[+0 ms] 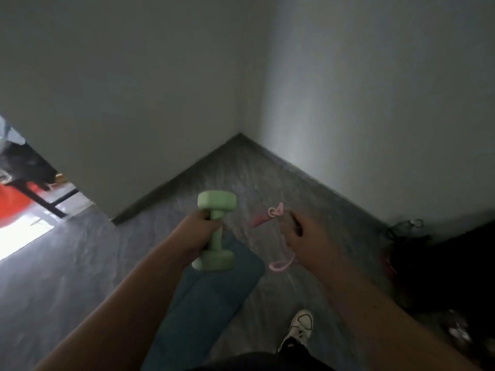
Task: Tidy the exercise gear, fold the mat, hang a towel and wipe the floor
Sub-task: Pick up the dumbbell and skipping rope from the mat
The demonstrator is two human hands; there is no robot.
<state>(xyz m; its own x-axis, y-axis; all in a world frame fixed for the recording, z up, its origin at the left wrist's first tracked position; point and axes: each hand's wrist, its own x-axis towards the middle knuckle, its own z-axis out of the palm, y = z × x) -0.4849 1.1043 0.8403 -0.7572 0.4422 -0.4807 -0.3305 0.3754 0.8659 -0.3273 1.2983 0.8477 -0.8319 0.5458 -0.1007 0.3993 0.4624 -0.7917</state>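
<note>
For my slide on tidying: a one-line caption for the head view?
Left hand grips a green dumbbell, right hand holds a pink skipping rope, above a blue mat.

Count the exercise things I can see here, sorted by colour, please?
Green: 1, the dumbbell gripped by the left hand.
Pink: 1, the skipping rope, its looped cord held by the right hand.
Blue: 1, the mat lying on the floor.
Total: 3.

Both bare forearms reach forward, the left hand (199,231) curled round a green dumbbell (215,232), the right hand (308,236) gripping a pink cord (281,263).
</note>
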